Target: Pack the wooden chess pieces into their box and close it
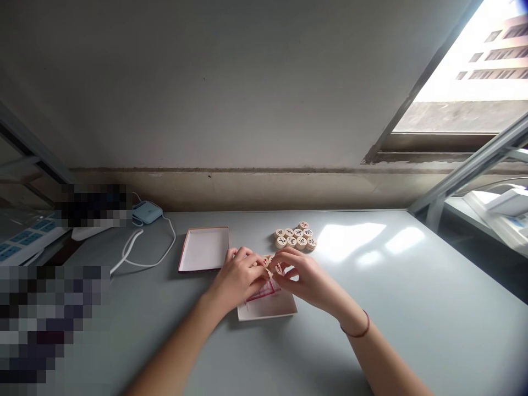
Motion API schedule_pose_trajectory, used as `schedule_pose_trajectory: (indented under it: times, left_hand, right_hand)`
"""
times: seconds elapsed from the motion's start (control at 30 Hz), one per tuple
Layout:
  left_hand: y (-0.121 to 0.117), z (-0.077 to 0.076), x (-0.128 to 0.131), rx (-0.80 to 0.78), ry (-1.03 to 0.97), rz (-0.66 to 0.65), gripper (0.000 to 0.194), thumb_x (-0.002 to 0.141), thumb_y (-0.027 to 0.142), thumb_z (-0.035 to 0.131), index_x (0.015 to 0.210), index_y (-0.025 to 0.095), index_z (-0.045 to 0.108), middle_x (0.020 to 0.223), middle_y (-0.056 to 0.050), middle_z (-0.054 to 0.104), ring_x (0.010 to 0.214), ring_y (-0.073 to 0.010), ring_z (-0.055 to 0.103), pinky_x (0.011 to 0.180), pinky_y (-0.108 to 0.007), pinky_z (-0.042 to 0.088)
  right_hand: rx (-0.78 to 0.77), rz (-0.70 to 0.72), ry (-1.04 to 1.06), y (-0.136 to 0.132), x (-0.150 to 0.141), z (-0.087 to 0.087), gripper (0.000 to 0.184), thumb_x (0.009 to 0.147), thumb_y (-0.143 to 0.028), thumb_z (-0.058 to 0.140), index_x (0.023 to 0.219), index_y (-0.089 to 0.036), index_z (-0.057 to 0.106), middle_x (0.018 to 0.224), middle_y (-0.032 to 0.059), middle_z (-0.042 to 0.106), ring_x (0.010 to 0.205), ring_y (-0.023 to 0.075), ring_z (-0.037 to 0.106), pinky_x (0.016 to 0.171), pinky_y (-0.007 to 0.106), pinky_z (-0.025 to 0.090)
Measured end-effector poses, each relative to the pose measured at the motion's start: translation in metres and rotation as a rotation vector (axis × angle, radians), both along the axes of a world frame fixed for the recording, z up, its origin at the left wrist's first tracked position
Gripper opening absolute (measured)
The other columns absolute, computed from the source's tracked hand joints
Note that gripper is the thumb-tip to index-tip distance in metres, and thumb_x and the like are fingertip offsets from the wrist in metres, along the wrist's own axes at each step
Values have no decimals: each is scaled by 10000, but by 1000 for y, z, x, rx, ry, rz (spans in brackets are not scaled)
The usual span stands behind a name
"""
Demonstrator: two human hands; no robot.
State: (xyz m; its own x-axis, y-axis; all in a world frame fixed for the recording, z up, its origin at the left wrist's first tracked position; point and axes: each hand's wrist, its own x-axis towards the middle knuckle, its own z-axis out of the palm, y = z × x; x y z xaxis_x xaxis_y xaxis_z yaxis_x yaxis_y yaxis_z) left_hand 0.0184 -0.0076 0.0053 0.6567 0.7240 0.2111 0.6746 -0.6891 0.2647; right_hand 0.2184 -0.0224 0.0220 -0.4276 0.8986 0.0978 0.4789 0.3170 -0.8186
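A shallow box lies in front of me, with a red-lined sheet and several round wooden xiangqi pieces inside. My left hand bends over the box's left part, fingers curled in among the pieces. Its thumb and fingertips come close together, but what they grip is partly hidden. From the right, my right hand reaches over the box and pinches a xiangqi piece between thumb and fingers. Behind the box, more pieces with dark characters stand grouped on the grey table.
The box lid, white inside, lies left of the box. Further left are a white cable, a light-blue device and a power strip. A wall closes off the table's back; sunlight falls on its right half.
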Motion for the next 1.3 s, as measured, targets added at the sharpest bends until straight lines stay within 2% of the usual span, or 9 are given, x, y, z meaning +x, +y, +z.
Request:
schedule_pose_trajectory:
  times: [0.2, 0.4, 0.53, 0.63, 0.77, 0.87, 0.97, 1.13, 1.3]
  left_hand:
    - [-1, -6, 2, 89, -15, 3, 61, 875, 231, 580, 873, 208, 636, 1047, -15, 664, 986, -209, 508, 855, -399, 335]
    - [0, -6, 1, 64, -38, 18, 49, 839, 259, 617, 865, 224, 639, 1048, -14, 634, 990, -204, 516, 879, -390, 363]
    - [3, -1, -6, 9, -49, 75, 324, 769, 409, 673, 1034, 234, 610, 1122, -55, 595, 1062, -244, 507, 917, -413, 393]
    - [5, 0, -11, -25, -38, 87, 522, 758, 427, 669, 1226, 252, 517, 1234, -74, 555, 1164, -269, 472, 975, -440, 385]
    - [6, -6, -12, -80, -22, 68, 646, 764, 441, 663, 1335, 253, 427, 1323, -83, 522, 1239, -272, 445, 1020, -436, 386]
    - [6, -11, -11, -127, -3, 63, 699, 762, 494, 660, 1359, 231, 410, 1353, -93, 515, 1277, -282, 428, 1051, -447, 376]
    - [5, -14, -10, -165, 7, 70, 718, 777, 523, 635, 1374, 204, 398, 1386, -107, 497, 1324, -288, 393, 1102, -474, 322]
    - [6, -16, -10, -202, 10, 56, 686, 795, 488, 629, 1374, 200, 399, 1403, -92, 491, 1359, -291, 352, 1135, -506, 263]
    - [6, -14, -9, -193, -17, 40, 609, 827, 445, 604, 1356, 218, 409, 1357, -95, 532, 1305, -271, 435, 1124, -521, 275]
  right_hand:
    - [-3, -12, -47, 1, 0, 2, 136, 836, -192, 518, 896, -225, 635, 907, 31, 562, 771, 124, 572, 669, 262, 538]
    - [67, -37, -124, 0, -1, -1, 164, 810, -147, 534, 935, -231, 599, 921, 24, 584, 725, 123, 553, 611, 252, 485]
    - [118, -46, -205, -3, -8, -6, 139, 795, -113, 551, 889, -214, 567, 865, 11, 591, 683, 122, 540, 613, 258, 466]
    - [183, -24, -237, -4, -15, -8, 129, 805, -89, 552, 859, -204, 575, 875, 24, 605, 726, 137, 561, 658, 270, 480]
    - [285, -3, -296, -4, -17, -9, 142, 806, -63, 546, 803, -196, 596, 953, 55, 618, 790, 156, 581, 705, 280, 491]
    - [315, -31, -407, -4, -16, -10, 121, 804, -82, 557, 797, -196, 600, 878, 49, 617, 728, 153, 569, 628, 257, 467]
    - [323, -69, -500, -4, -17, -12, 135, 797, -72, 550, 818, -198, 594, 796, 30, 628, 697, 157, 559, 568, 235, 419]
    - [336, -50, -540, -3, -20, -18, 148, 784, -51, 546, 774, -195, 577, 774, 28, 639, 682, 150, 547, 559, 226, 386]
    - [331, -57, -509, -6, -24, -20, 130, 793, -72, 550, 805, -201, 569, 782, 24, 632, 691, 157, 541, 569, 236, 391]
